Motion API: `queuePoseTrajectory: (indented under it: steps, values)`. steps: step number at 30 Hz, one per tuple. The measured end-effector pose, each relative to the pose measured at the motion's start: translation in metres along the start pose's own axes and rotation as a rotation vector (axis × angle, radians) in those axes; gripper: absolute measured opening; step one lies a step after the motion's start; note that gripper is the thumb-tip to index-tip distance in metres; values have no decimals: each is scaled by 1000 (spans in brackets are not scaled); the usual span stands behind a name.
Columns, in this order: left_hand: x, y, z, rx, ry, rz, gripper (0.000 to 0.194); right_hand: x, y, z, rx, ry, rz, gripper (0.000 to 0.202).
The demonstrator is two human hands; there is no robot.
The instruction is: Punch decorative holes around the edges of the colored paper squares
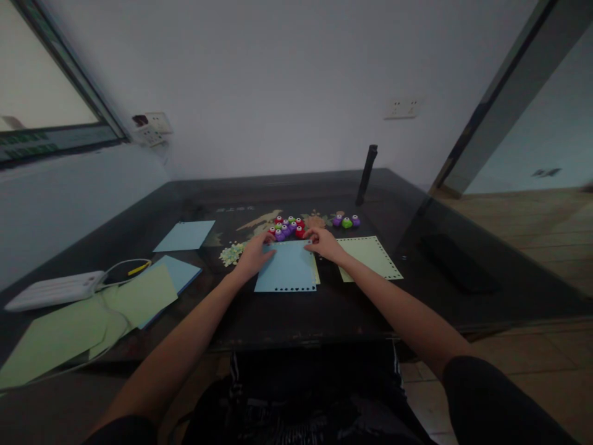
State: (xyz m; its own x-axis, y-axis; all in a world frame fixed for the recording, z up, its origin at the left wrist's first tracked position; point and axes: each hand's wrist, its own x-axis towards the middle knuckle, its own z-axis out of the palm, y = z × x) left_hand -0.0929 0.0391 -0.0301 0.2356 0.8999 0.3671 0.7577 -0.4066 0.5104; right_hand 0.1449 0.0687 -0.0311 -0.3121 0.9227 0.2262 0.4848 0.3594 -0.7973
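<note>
A blue sheet (287, 269) lies in front of me with punched holes along its near edge and an edge of yellow paper showing beneath its right side. My left hand (256, 252) touches its far left corner, thumb and fingers apart. At the far right corner rests my right hand (323, 242), its thumb and fingers also apart on the paper. Just beyond the sheet sits a cluster of small red, purple and green punches (286, 228). To the right lies a pale yellow-green sheet (370, 258) with holes along its edges.
More punches (346, 221) stand at the back right, near an upright black rod (367, 175). A blue sheet (185, 236), green sheets (143, 293) and a white power strip (55, 290) with cables lie left. A dark flat object (458, 262) is right.
</note>
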Motion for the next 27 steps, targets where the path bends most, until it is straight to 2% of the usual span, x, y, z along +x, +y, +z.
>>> queuePoseTrajectory:
  steps: [7, 11, 14, 19, 23, 27]
  values:
    - [4, -2, -8, -359, 136, -264, 29, -6, -7, -1, 450, -166, 203, 35]
    - [4, -4, -8, -681, 222, -361, 36, -12, -14, -2, 501, -280, 200, 32]
    - [3, -5, -7, -796, 242, -378, 42, -13, -15, -3, 491, -302, 196, 24]
    - [2, -4, -2, -861, 122, -333, 39, -6, -9, -7, 464, -154, 191, 17]
    - [0, 1, 0, -755, 7, -356, 33, -1, -5, -14, 493, -25, 172, 19]
    - [-1, 3, 0, -718, -37, -344, 30, -1, -8, -19, 600, 6, 168, 26]
